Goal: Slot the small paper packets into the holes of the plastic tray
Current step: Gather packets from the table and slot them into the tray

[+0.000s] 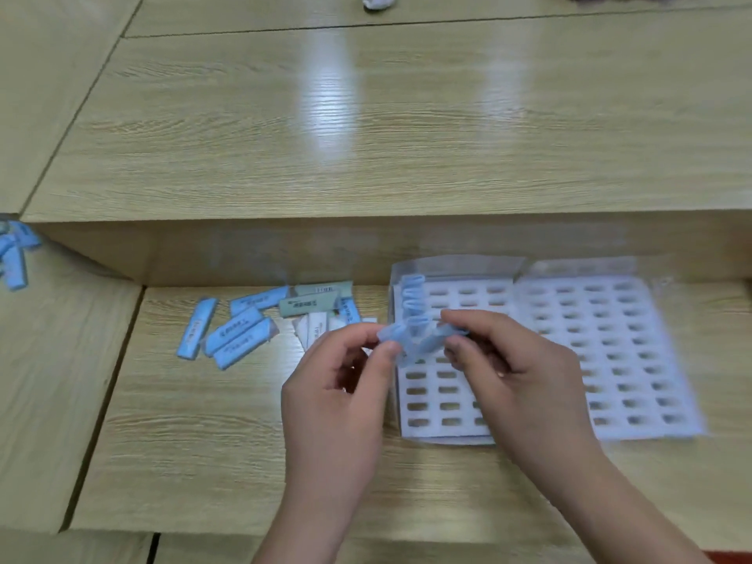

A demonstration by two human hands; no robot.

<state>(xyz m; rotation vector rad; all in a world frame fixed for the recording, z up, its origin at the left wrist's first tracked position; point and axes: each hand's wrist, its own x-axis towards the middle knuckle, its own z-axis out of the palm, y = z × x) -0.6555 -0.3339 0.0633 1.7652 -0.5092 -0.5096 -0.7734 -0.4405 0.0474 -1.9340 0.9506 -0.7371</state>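
Fingers [386, 352] of my left hand [342, 384] and right hand [500, 368] pinch one blue packet [411, 339] between them, just above the plastic tray [447, 429], where I count three slotted packets [413, 297] in the left column. On the pale wood-grain table [244, 441], five loose blue packets [236, 331] and two green packets [309, 305] lie to the left.

head-worn view, angled forward and down, close over wooden table [252, 441]

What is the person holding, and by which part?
A blue paper packet: the left hand pinches its left end, the right hand its right end.
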